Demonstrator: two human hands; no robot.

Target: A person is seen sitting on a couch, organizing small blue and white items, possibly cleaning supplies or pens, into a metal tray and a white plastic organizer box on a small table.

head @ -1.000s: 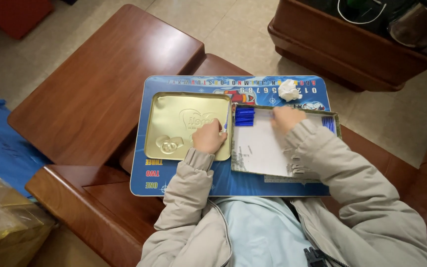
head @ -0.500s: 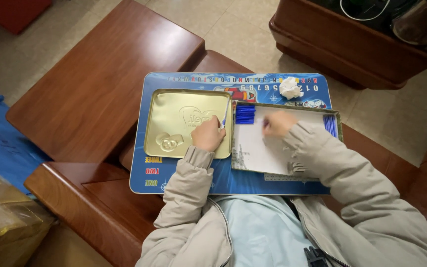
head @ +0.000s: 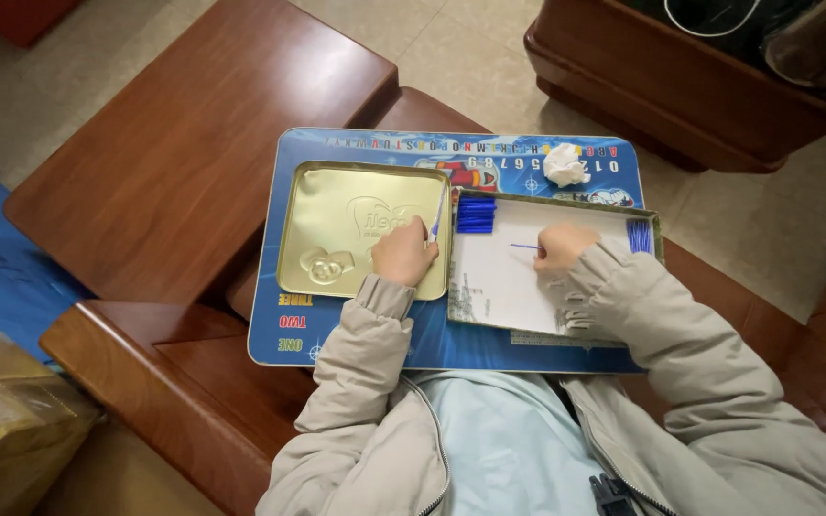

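Note:
My left hand (head: 403,253) rests on the right part of a gold tin lid (head: 341,229) and pinches a thin blue stick (head: 438,216) that points up and away. My right hand (head: 560,247) lies inside a shallow box with a white bottom (head: 504,282) and holds another thin blue stick (head: 525,247) lying flat, pointing left. A neat pile of blue sticks (head: 476,213) sits in the box's top left corner. A second bunch of blue sticks (head: 639,235) stands at its right edge. Lid and box lie on a blue lap tray (head: 356,334).
A crumpled white paper ball (head: 565,164) lies on the tray's far edge. Wooden armrest tables (head: 184,162) stand to the left, a dark wooden piece of furniture (head: 681,86) at the top right, blue cloth (head: 2,268) and a yellow bag (head: 2,420) at the left.
My right hand has moved from the box's top left corner, by the stick pile, down and right into the middle of the box, with one stick in it. My left hand has stayed on the lid.

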